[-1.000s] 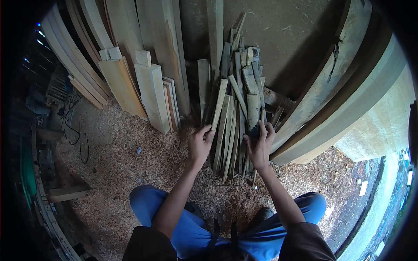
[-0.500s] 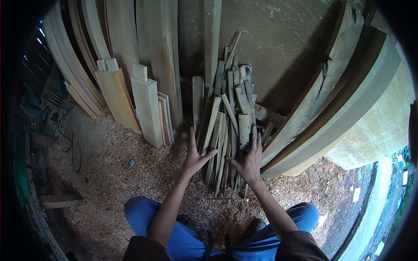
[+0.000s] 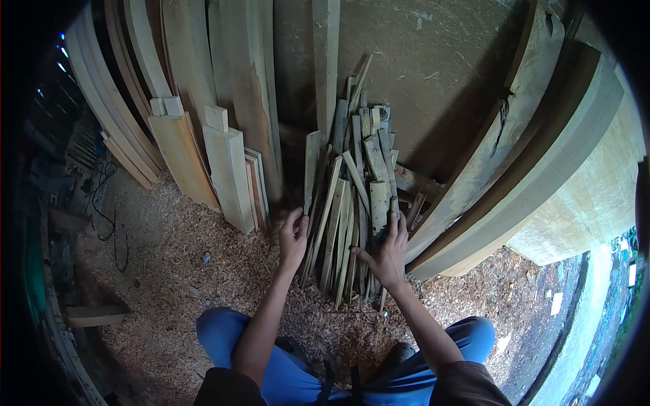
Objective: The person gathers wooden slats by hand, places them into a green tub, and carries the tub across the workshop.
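A pile of narrow wooden strips (image 3: 344,223) leans against the wall in front of me, its lower ends in the shavings. On its left side, my left hand (image 3: 293,238) is closed, fingers curled at the lower end of a flat wooden slat (image 3: 311,166). That slat stands slightly apart from the pile's upper part. My right hand (image 3: 388,256) lies against the right side of the pile, thumb and fingers apart, near a short pale piece of wood (image 3: 378,203) with dark spots. Part of the pile's right edge is hidden behind the right fingers.
Tall boards (image 3: 247,88) lean on the wall at left, with shorter thick planks (image 3: 227,179) before them. Large curved slabs (image 3: 528,155) lean at right, beside a plywood sheet (image 3: 575,203). Wood shavings (image 3: 169,271) cover the floor. A dark cable (image 3: 108,223) lies far left.
My left hand has drawn its fingers in from a wide spread and moved slightly left. The flat slat has shifted downward and tilted. My right hand has barely moved.
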Tool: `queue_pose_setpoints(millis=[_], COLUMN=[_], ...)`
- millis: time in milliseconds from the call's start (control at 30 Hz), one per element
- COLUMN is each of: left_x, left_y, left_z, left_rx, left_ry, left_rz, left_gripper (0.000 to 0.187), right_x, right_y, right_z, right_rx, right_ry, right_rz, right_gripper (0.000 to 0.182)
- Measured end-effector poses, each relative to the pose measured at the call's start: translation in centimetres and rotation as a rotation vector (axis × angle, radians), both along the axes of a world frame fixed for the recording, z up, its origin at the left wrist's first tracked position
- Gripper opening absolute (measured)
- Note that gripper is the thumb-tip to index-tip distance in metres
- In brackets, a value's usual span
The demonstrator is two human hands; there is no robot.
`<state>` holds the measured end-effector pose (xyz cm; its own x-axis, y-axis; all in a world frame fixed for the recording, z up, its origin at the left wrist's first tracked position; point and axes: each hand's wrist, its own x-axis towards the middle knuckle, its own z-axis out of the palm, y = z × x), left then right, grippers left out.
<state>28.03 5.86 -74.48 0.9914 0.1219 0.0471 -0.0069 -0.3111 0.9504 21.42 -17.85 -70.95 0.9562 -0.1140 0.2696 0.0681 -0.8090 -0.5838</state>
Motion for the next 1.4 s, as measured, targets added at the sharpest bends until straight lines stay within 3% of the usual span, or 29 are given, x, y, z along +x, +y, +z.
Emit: queue_pose_setpoints(millis=[167, 233, 333, 467, 600, 667, 700, 767, 800, 867, 900, 1033, 1100, 1267, 1333, 1400], left_x=[0.1, 0.0, -1.1, -2.2, -4.8, -4.9, -5.3, -5.8, -6.2, -6.8, -7.0, -7.0, -6.3, -5.5, -5.1, -5.0], left_y=[0.7, 0.6, 0.4, -1.3, -2.6, -3.5, -3.9, -4.2, -4.6, -5.7, -6.1, -6.4, -5.9, -5.0, -5.3, -4.9], left_z=[-0.9, 0.5, 4.7, 6.0, 4.4, 4.1, 3.7, 2.7, 3.1, 4.0, 3.7, 4.1, 5.1, 5.6, 6.0, 4.6], left_rx=[-0.069, 0.084, 0.019, -0.093, -0.099, -0.083, -0.114, -0.17, -0.174, -0.183, -0.139, -0.12, 0.244, 0.316, 0.452, 0.445], left_ry=[-0.066, -0.208, -0.133, -0.355, -0.29, -0.269, -0.215, -0.117, -0.116, -0.069, -0.07, -0.022, -0.406, -0.52, -0.443, -0.367], left_rz=[0.044, 0.148, 0.272, 0.18, -0.038, -0.071, -0.125, -0.25, -0.247, -0.339, -0.342, -0.406, -0.423, -0.243, -0.08, -0.124], left_gripper=[0.032, 0.029, 0.026, 0.027, 0.027, 0.029, 0.029, 0.03, 0.03, 0.028, 0.026, 0.028, 0.031, 0.036, 0.043, 0.048], right_x=[0.1, 0.1, -0.7, -0.6, -0.7, -0.3, -0.3, -0.4, -0.7, -1.3, -1.5, -1.8, -2.2, -2.1, -2.0, -2.4], right_y=[0.1, 0.3, 0.3, 0.3, 0.0, 0.0, 0.0, -0.4, -0.5, -0.9, -1.1, -1.8, -2.3, -2.3, -2.6, -2.6], right_z=[0.1, 0.2, 0.3, 0.3, 0.5, 1.5, 2.1, 3.1, 3.5, 4.1, 4.1, 4.2, 4.4, 5.7, 5.7, 4.2], right_rx=[0.01, 0.016, 0.024, 0.032, 0.027, 0.044, 0.044, 0.031, 0.027, 0.379, 0.378, 0.519, 0.502, 0.441, 0.351, 0.354], right_ry=[-0.003, 0.01, 0.037, 0.059, 0.04, -0.015, -0.015, -0.176, -0.174, -0.175, -0.176, -0.092, -0.047, -0.066, -0.072, -0.064], right_rz=[-0.004, -0.008, -0.022, -0.03, 0.013, 0.013, 0.015, 0.074, 0.077, 0.146, 0.141, -0.059, -0.063, -0.069, -0.042, -0.063], right_gripper=[0.126, 0.126, 0.126, 0.127, 0.126, 0.107, 0.107, 0.077, 0.077, 0.053, 0.053, 0.018, 0.018, 0.016, 0.014, 0.013])
